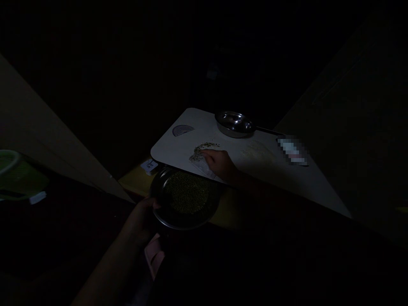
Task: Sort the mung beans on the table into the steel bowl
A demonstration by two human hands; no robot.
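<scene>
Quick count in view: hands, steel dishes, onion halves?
Hands: 2 (left hand, right hand)
Steel dishes: 2 (plate, pan)
Onion halves: 1 (onion half)
Total: 5

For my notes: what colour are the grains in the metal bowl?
The grains in the bowl are dull green, best seen in the head view.

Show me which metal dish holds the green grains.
The round metal dish in the left hand holds them; the long-handled metal pan at the far edge of the white board shows none.
</scene>
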